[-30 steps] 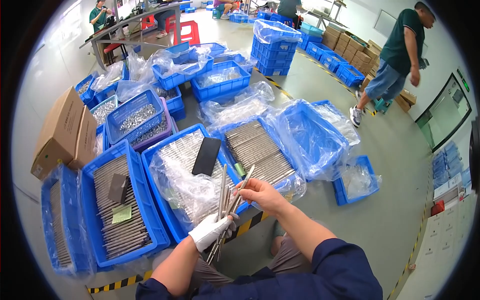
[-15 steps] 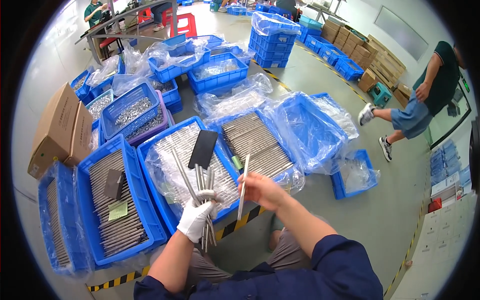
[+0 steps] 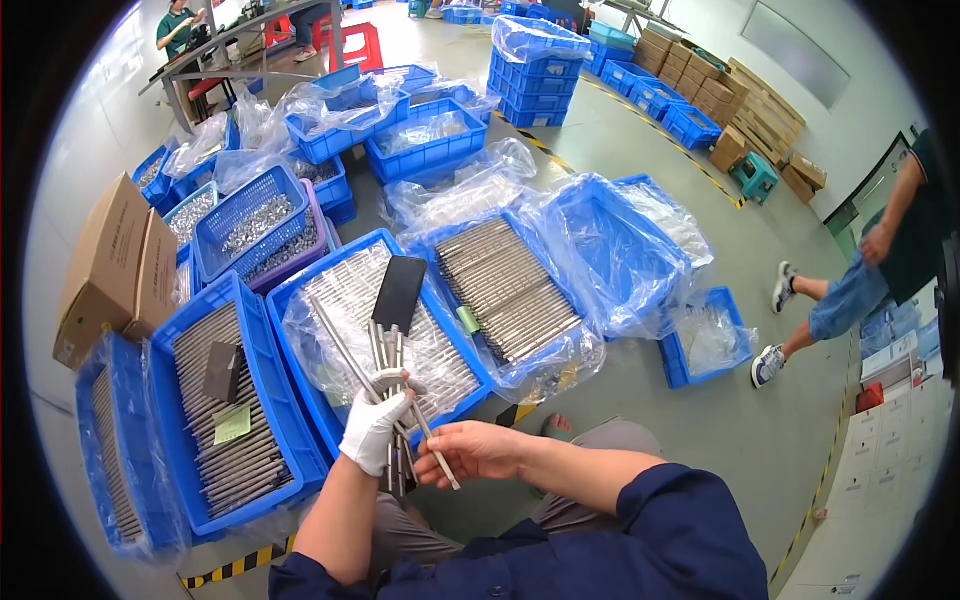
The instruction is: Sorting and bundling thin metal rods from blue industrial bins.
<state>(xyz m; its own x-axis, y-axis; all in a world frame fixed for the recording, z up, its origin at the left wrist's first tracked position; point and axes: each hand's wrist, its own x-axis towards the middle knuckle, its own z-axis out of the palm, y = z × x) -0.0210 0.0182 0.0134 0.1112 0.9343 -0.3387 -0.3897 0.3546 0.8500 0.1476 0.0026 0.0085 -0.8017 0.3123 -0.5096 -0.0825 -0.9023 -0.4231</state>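
Observation:
A bundle of slim metal rods (image 3: pixel 379 346) is gripped in my left hand (image 3: pixel 372 432), which wears a white glove. One longer rod leans out of the bundle to the upper left. Bare, my right hand (image 3: pixel 468 452) pinches a metal rod (image 3: pixel 440 462) close beside the bundle; its upper end meets the gloved fingers. Beyond my hands, a blue crate (image 3: pixel 478 378) holds rods under clear plastic, with a black phone (image 3: pixel 399 294) on top. Right of it, another lined crate holds rows of rods (image 3: pixel 505 285) and a small green piece (image 3: pixel 468 320).
On the left stand blue crates of rods (image 3: pixel 215 400), one bearing a dark block (image 3: pixel 223 373) and a paper note (image 3: pixel 233 425), plus cardboard boxes (image 3: pixel 105 265). A plastic-lined blue crate (image 3: pixel 620 250) stands right. A person (image 3: pixel 880 250) walks at the right edge.
My right hand has brought its rod down and left, from above the crate edge to beside the bundle. The left hand has shifted slightly left. The walking person has moved further right.

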